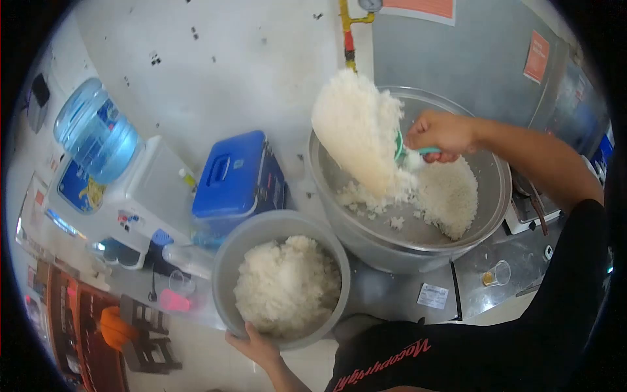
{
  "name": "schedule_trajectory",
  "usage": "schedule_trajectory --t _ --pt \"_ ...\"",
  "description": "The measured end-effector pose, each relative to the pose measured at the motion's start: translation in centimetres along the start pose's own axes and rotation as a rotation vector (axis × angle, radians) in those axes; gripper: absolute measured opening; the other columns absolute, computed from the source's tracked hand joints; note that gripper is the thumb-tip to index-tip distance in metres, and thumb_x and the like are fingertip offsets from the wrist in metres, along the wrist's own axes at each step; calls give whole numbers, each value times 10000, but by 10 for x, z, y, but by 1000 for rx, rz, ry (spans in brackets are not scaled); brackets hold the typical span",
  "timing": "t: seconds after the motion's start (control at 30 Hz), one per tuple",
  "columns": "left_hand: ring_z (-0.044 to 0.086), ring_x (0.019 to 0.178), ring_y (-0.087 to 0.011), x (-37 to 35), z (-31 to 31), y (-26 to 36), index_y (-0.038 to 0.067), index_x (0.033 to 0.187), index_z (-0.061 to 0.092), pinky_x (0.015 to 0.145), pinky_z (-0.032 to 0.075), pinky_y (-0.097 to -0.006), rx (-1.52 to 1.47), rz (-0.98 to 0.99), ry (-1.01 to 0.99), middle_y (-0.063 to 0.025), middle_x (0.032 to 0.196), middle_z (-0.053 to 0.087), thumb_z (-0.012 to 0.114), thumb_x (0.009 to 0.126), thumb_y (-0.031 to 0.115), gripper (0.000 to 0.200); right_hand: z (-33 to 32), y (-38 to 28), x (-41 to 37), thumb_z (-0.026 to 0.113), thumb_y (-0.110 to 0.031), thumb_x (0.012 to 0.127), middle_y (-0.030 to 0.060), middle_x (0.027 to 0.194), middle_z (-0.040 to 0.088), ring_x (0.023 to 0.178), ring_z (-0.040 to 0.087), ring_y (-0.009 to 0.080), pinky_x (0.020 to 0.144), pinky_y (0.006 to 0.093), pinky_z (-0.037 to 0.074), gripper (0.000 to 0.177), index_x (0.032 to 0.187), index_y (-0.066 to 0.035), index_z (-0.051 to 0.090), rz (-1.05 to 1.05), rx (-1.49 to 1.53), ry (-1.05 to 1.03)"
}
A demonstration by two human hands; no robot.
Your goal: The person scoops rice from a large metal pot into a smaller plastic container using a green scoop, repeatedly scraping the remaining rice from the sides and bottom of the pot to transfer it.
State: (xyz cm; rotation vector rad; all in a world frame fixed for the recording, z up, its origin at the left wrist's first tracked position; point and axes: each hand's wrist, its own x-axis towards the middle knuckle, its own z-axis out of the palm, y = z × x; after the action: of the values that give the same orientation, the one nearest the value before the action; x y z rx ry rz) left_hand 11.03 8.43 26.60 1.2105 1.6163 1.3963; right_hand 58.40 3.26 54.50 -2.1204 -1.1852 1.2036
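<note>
My right hand [444, 134] is wrapped round the handle of a green scoop [429, 150], over a large metal pot [501, 196]. A big clump of cooked white rice [356, 127] rises on the scoop and hides most of its head. More rice [450, 199] lies against the right side of the pot's bottom, with loose bits to the left. Left of the pot stands a grey tub [225, 268] holding a heap of rice [281, 281]. My left hand [258, 349] grips the near side of this tub; some of its fingers are hidden.
A blue cooler box [232, 173] stands behind the tub, beside a water dispenser [153, 176] with a large bottle [96, 130]. A pink cup [175, 300] is left of the tub. Right of the pot are a clear cup [499, 273] and a stove [522, 219]. A yellow pipe [346, 13] runs down the wall.
</note>
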Motion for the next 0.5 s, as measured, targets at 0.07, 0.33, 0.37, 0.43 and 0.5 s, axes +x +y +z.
schedule_trajectory --t 0.07,0.33,0.37,0.43,0.5 --pt "534 1182 -319 -2 2 2 -94 1410 352 1068 405 -414 31 4 47 -236 1318 497 570 976 115 529 11 -36 -8 592 -387 1002 -30 585 468 451 355 63 398 257 234 385 785 -70 605 -3 -96 -14" --pt "421 1342 -364 7 -9 -28 -103 1479 299 1145 317 -430 14 -46 0 -269 1449 417 516 1008 198 600 141 -94 36 599 -266 969 87 652 618 513 576 191 445 371 425 317 797 -11 678 -367 -833 26" --pt "429 1329 -340 4 -7 -12 -84 1465 331 1137 321 -417 -224 -147 9 -243 1428 433 494 1012 188 553 159 -90 43 613 -199 938 144 704 680 582 674 255 502 421 514 258 826 11 711 -662 -1201 112" --pt "437 1316 -316 2 -14 -3 -65 1451 364 1129 325 -403 -459 -253 1 -218 1407 449 473 1016 177 509 214 -96 38 627 -165 902 187 768 692 681 698 319 578 449 542 205 861 18 707 -614 -1267 113" --pt "447 1296 -280 7 -22 -7 -40 1426 401 1117 330 -389 -486 -302 -40 -183 1388 462 429 1027 162 448 243 -105 40 640 -131 867 230 832 704 781 721 383 655 476 570 172 896 26 704 -558 -1332 120"
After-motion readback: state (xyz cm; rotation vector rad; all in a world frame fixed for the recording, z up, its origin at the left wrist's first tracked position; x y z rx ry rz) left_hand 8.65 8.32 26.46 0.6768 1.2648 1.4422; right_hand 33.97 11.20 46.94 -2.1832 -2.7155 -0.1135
